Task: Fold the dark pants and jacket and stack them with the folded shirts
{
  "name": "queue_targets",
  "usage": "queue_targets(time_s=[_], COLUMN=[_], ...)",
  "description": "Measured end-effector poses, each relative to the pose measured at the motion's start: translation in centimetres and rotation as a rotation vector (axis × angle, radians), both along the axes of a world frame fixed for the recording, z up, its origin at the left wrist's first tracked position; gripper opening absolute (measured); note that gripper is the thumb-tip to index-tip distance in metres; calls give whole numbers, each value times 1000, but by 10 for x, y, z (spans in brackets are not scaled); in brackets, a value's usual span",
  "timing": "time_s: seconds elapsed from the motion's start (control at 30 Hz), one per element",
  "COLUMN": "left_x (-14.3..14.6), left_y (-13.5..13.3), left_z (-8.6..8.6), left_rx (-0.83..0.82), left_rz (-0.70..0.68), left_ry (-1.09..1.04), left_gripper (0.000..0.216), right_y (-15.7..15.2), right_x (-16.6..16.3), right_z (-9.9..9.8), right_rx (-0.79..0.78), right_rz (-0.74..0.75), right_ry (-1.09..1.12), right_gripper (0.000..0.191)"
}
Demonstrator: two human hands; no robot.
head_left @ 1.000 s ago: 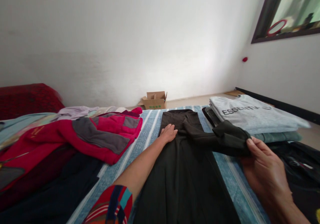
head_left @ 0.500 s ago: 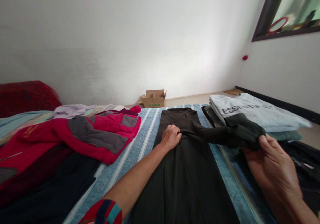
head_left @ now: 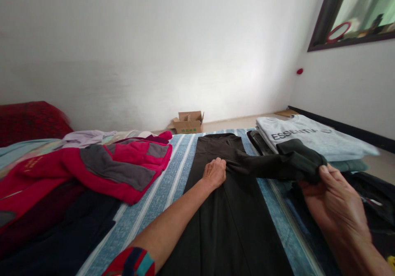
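A dark olive garment (head_left: 228, 214) lies flat along the blue striped bed cover (head_left: 160, 193). My left hand (head_left: 214, 172) rests on the garment near its upper part, fingers curled and pressing the cloth where the sleeve begins. My right hand (head_left: 335, 204) pinches the end of the garment's sleeve (head_left: 286, 165), which is stretched out to the right, lifted a little above the bed.
A stack of folded clothes topped by a grey printed shirt (head_left: 311, 138) sits at the right. A red and grey jacket (head_left: 101, 167) and other loose garments lie at the left. A small cardboard box (head_left: 188, 122) stands on the floor by the white wall.
My right hand has drawn the sleeve end further right and up. My left hand has slid a little toward me and curled its fingers on the cloth.
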State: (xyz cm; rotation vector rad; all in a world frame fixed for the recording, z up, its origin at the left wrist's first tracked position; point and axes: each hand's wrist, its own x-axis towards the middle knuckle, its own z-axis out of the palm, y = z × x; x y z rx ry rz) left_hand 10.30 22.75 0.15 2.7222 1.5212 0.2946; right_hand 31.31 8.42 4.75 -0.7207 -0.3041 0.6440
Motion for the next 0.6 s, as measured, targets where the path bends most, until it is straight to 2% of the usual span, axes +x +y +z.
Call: queue_targets(time_s=[0.27, 0.43, 0.53, 0.6], left_x=[-22, -31, -34, -36], left_y=[15, 16, 14, 13], left_z=[-10, -15, -17, -19], left_rx=[-92, -132, -157, -172], left_rz=[139, 133, 95, 82], left_ry=[-305, -465, -520, -552], left_gripper=[14, 14, 17, 17], right_y=[-1, -3, -8, -12], right_x=[0, 1, -1, 0], right_z=[3, 2, 1, 0], right_rx=[-37, -109, -228, -412], right_rz=[-2, -32, -151, -240], right_ry=[3, -17, -178, -427], right_gripper=[19, 25, 26, 28])
